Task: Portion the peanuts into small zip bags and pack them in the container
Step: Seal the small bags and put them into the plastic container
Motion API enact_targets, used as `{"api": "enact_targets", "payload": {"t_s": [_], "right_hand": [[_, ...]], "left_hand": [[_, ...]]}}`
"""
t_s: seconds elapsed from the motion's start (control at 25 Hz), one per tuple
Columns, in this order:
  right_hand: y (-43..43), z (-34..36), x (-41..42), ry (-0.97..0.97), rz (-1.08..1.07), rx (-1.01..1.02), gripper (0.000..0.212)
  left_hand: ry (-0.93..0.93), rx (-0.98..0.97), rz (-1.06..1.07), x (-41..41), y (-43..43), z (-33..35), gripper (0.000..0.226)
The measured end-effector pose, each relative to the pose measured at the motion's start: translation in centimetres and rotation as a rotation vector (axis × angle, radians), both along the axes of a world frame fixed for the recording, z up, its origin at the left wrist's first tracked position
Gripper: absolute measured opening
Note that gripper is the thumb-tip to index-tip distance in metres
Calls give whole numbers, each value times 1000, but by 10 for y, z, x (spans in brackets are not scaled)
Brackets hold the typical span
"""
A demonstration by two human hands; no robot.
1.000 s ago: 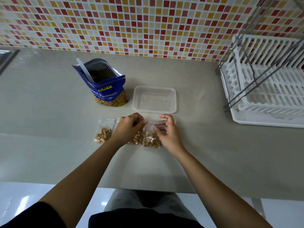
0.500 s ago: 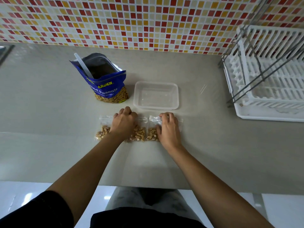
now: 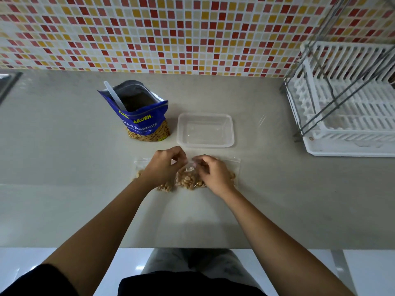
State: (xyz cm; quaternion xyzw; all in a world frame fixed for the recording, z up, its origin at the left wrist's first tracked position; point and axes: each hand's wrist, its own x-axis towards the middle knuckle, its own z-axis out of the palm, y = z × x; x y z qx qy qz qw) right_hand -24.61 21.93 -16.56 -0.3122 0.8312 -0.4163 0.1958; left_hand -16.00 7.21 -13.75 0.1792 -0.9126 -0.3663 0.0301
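Observation:
Small clear zip bags of peanuts lie in a row on the grey counter near me. One zip bag (image 3: 188,178) in the middle is raised at its top edge. My left hand (image 3: 164,165) and my right hand (image 3: 211,171) both pinch that top edge, fingertips close together. Another bag (image 3: 137,169) shows left of my left hand, and one (image 3: 234,169) sticks out right of my right hand. The clear rectangular container (image 3: 205,144) stands just behind the hands with nothing in it. The open blue peanut bag (image 3: 143,120) stands to its left with a white spoon (image 3: 114,95) in it.
A white dish rack (image 3: 346,107) with a metal frame fills the right side of the counter. A sink edge (image 3: 8,82) shows at the far left. The tiled wall runs along the back. The counter's front edge is near my body.
Both hands were pressing flat on bags half a second ago. They have come together at the middle bag and lifted its top edge. The view has shifted down slightly.

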Motion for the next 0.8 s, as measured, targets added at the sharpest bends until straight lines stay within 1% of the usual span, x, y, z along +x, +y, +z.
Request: {"api": "enact_targets", "payload": {"t_s": [0.12,0.16,0.2,0.32,0.44,0.52,0.64,0.8], "right_hand": [[-10,8,5,-380,-232,-243,3],[-13,11,7,-433,-280,-298,7],[-15,13,9,-447,-293,-334,10],[-21,25,14,-390,-264,-371,10],[-24,35,17,-309,-270,-371,12],[-27,39,19,-191,-278,-307,14],[-33,48,24,-26,-318,-218,5],[-35,50,27,-47,-356,-205,8]], "left_hand": [[5,205,41,2,-9,17,10],[14,221,30,3,-12,21,12],[25,200,5,4,-15,24,15],[58,119,-84,4,-18,33,14],[71,87,-108,0,-19,41,11],[70,49,-111,0,-18,43,11],[79,53,-109,2,-24,43,12],[57,102,-106,8,-37,42,11]]}}
